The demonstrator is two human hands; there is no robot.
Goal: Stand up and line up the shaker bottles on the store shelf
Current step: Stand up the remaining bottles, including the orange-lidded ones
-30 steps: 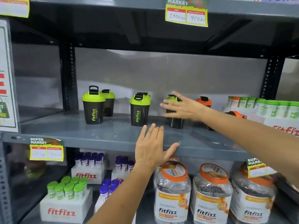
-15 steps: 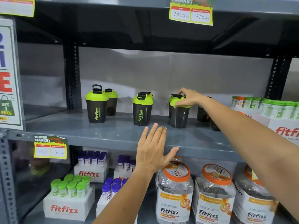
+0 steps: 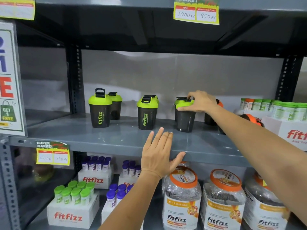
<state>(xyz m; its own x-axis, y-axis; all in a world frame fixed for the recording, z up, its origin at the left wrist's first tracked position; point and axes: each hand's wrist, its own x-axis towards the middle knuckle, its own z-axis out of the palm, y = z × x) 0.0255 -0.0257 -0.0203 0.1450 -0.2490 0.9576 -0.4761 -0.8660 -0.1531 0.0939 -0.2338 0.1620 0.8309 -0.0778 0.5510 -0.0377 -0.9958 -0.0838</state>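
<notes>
Dark shaker bottles with lime green lids stand upright on the grey middle shelf (image 3: 116, 140). One pair (image 3: 100, 110) is at the left, a second pair (image 3: 147, 113) in the middle. My right hand (image 3: 201, 102) grips the green lid of a third front shaker (image 3: 185, 120), which stands upright with another green-lidded one just behind it. Orange-lidded shakers (image 3: 220, 105) lie partly hidden behind my right forearm; one with an orange lid (image 3: 251, 118) seems tipped over. My left hand (image 3: 160, 155) rests flat and open on the shelf's front edge.
A white Fitfizz box (image 3: 289, 131) carrying green-capped tubes sits at the shelf's right end. Below are Fitfizz jars with orange lids (image 3: 181, 196) and boxes of purple- and green-capped tubes (image 3: 73, 205). Yellow price tags hang on shelf edges. A promo sign (image 3: 8, 80) stands left.
My right hand went from hovering open over the third shaker to gripping its lid, and that shaker now stands closer to the front. My left hand stayed on the shelf edge.
</notes>
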